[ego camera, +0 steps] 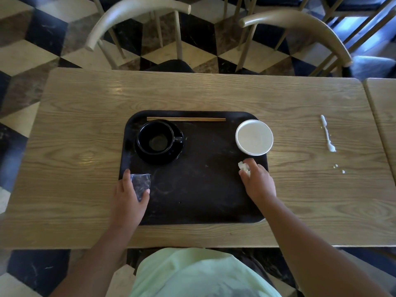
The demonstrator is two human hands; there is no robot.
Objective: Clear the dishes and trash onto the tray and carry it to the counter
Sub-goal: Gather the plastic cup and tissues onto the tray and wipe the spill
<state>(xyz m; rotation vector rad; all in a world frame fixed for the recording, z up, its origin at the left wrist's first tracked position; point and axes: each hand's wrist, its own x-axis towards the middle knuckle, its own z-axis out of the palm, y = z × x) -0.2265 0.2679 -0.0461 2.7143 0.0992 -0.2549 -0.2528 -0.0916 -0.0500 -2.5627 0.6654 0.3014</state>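
Tray (199,189): a dark rectangular tray is seen lying flat on the wooden table (85,125), near the middle and toward the near edge.
Cup (155,138): a black cup is set upright on a black saucer (171,156) in the far left part of the tray, its handle turned to the right.
Chopsticks (186,119): a pair of wooden sticks is laid side by side along the far rim of the tray.
Bowl (254,137): a white round bowl is placed at the far right corner of the tray, its edge reaching over the tray's rim.
Left hand (128,202): it is closed around a crumpled clear plastic wrapper (140,183), held over the near left part of the tray.
Right hand (258,182): its fingertips are pinched on a small white wad of tissue (244,168), held over the right side of the tray, just near of the bowl.
Spill (326,132): a white streak and a few drops are seen on the table, well right of the tray.
Chairs (137,22): two pale chairs are drawn up at the far side.
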